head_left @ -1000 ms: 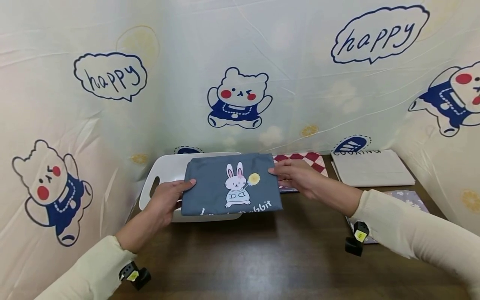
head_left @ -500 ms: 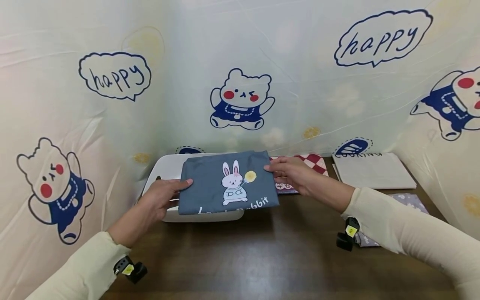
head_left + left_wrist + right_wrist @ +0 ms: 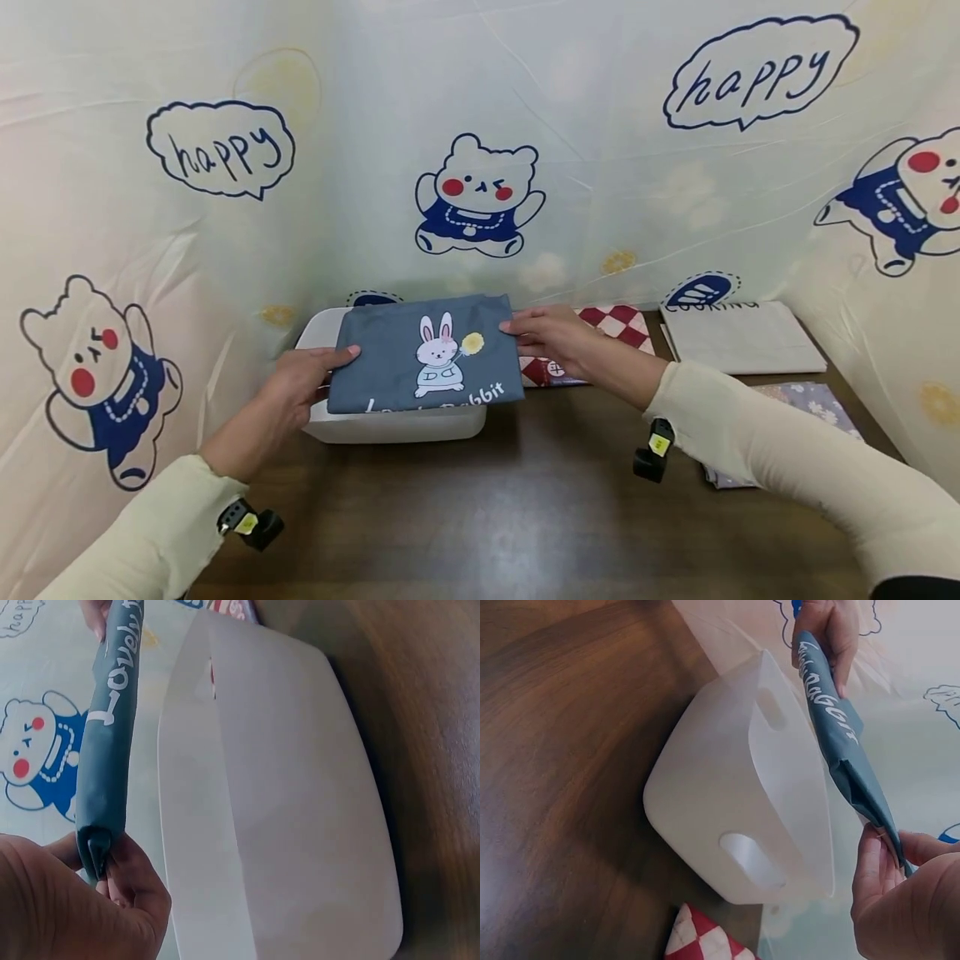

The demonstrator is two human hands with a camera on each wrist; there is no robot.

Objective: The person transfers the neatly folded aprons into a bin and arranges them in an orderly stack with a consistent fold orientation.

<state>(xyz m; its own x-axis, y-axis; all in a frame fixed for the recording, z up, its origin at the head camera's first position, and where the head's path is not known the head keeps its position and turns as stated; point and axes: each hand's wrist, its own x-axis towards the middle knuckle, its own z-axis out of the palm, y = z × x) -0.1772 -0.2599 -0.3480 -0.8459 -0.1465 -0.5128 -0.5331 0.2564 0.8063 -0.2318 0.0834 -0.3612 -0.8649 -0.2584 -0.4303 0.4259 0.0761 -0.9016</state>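
Note:
A folded grey-blue cloth (image 3: 390, 358) with a rabbit print and white lettering is held level by both hands. My left hand (image 3: 303, 375) pinches its left edge, thumb on top and fingers beneath. At the opposite edge my right hand (image 3: 558, 337) grips it the same way. Below the cloth stands a white plastic bin (image 3: 405, 427) with oval handle holes. Both wrist views show the cloth above the bin's rim and apart from it. In the head view the cloth hides most of the bin's opening.
Right of the bin lies a red-and-white checked folded cloth (image 3: 618, 325). Farther right are a folded off-white cloth (image 3: 742, 342) with "COOKING" lettering and a grey flowered cloth (image 3: 813, 400). A printed curtain (image 3: 600, 167) encloses the brown table (image 3: 480, 517) at back and sides.
Both hands have moved left with the folded cloth, bringing it more squarely over the bin. More of the checked cloth now shows. Both grips look the same.

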